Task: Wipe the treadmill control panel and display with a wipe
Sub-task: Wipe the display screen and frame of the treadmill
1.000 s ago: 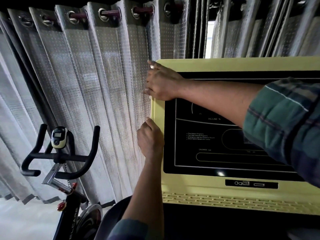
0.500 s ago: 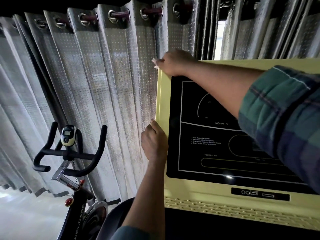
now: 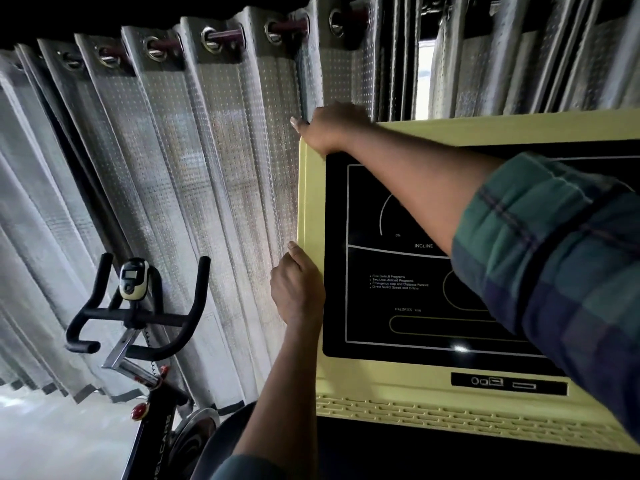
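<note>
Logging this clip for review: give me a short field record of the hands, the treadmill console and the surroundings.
right hand: on the top-left corner of the treadmill console; no wipe visible
left hand: grips the console's left edge
display: black, partly crossed by the right forearm
beside: exercise bike, at left
behind: grey curtains
</note>
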`<action>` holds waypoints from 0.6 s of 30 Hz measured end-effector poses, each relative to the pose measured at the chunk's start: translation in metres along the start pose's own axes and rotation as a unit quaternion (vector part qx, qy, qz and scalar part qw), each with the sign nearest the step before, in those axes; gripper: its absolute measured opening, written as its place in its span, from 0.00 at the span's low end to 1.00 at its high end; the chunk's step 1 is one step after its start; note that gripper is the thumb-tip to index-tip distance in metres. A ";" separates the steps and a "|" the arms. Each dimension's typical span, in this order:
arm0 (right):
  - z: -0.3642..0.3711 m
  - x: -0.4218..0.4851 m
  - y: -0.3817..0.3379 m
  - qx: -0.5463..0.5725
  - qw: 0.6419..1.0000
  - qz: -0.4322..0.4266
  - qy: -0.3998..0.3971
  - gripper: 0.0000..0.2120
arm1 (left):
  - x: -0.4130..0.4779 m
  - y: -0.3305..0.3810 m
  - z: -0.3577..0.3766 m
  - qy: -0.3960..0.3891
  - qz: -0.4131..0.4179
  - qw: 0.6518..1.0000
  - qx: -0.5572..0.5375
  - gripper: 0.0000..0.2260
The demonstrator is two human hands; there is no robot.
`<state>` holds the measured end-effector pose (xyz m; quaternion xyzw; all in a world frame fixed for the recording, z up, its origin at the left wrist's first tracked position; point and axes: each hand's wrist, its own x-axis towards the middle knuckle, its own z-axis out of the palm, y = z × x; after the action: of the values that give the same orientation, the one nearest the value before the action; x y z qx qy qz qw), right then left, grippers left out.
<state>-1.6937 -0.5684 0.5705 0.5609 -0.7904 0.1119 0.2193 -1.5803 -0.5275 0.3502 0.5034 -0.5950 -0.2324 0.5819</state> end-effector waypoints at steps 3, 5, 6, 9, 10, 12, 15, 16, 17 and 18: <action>0.007 -0.003 -0.013 -0.046 0.998 0.034 0.031 0.32 | 0.001 -0.002 0.002 0.007 0.010 1.000 0.003 0.29; 0.010 -0.004 -0.005 -0.011 0.998 -0.015 0.060 0.30 | 0.001 -0.003 0.003 0.008 0.013 1.000 0.007 0.28; 0.009 -0.004 0.004 0.015 0.997 -0.051 0.054 0.29 | 0.001 -0.003 0.003 0.008 0.011 1.000 0.010 0.28; 0.002 -0.007 0.026 0.043 0.994 -0.102 0.007 0.31 | 0.001 0.000 0.001 0.005 0.007 1.000 0.009 0.28; 0.001 -0.007 0.029 0.022 0.996 -0.088 0.010 0.33 | 0.000 0.000 0.001 0.005 0.008 1.000 0.007 0.28; 0.001 -0.010 0.030 -0.038 0.998 -0.040 0.040 0.37 | 0.000 0.001 0.000 0.010 0.011 1.000 0.010 0.27; 0.003 -0.018 0.036 -0.046 0.998 -0.015 0.041 0.36 | 0.000 0.000 0.000 0.013 0.007 1.000 0.011 0.27; 0.002 -0.019 0.040 -0.038 0.999 -0.020 0.023 0.36 | 0.000 0.000 0.000 0.011 0.007 1.000 0.010 0.28; 0.000 -0.021 0.046 -0.027 0.999 -0.027 0.004 0.34 | -0.001 0.001 -0.001 0.006 0.007 1.000 0.011 0.28; -0.002 -0.022 0.051 -0.007 0.999 -0.037 -0.012 0.33 | -0.001 0.002 -0.001 0.002 0.007 1.000 0.012 0.28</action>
<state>-1.7346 -0.5312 0.5657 0.5892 -0.7727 0.0916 0.2175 -1.5806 -0.5258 0.3517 0.5068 -0.6000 -0.2202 0.5785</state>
